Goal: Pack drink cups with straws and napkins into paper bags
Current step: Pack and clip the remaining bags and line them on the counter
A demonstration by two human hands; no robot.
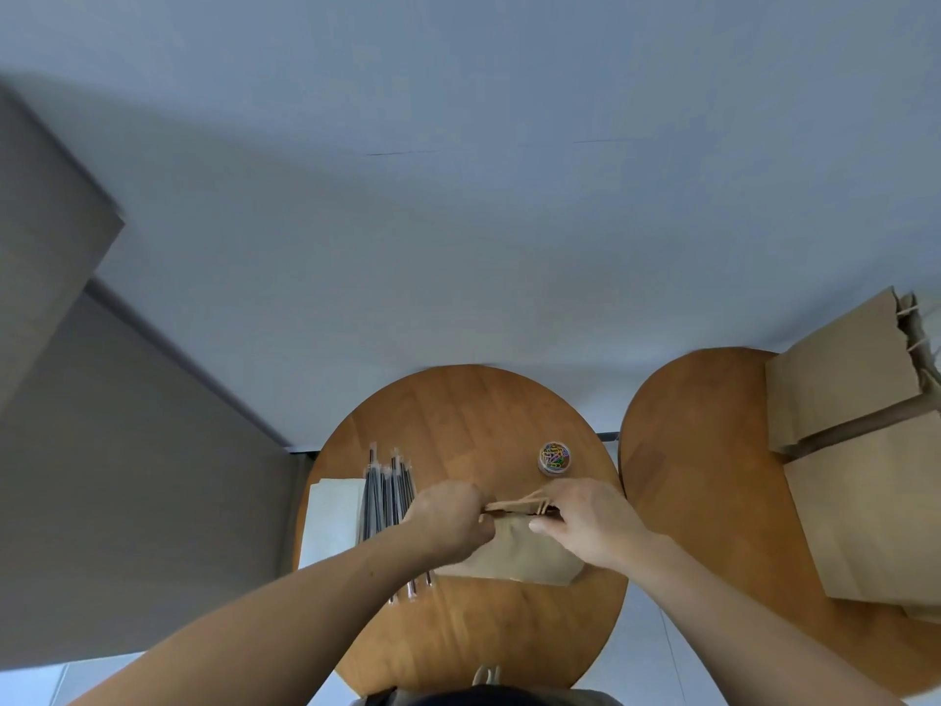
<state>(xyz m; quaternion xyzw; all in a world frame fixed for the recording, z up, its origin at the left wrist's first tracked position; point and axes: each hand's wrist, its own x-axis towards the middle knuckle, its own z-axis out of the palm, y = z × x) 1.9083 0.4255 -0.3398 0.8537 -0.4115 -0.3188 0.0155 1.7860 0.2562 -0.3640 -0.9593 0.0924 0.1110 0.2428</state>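
Forearms reach in from the bottom edge over a small round wooden table (458, 415). At their ends, both hands grasp the mouth of a flat brown paper bag with twisted paper handles (519, 552), which lies on the middle of the tabletop with its opening pointing away from the person. The left hand (448, 517) has its fingers curled round the left end of the bag's top edge. The right hand (590, 522) pinches the right end, thumb on the near face and fingers over the far side; the mouth looks slightly parted between them.

Just left of the bag, partly under the left wrist, lies a bundle of dark straws in clear wrappers (387, 496). It overlaps a stack of white paper napkins (331, 522) at the table's left rim. Beyond the right hand stands a small clear round tub of coloured paper clips (554, 457).

To the right, just beside the first, a second round wooden table (702, 450) carries more brown paper bags (840, 389), lying flat and overlapping. A grey panel (127, 450) stands at the left, and a pale blue-grey wall (458, 196) fills the far view.
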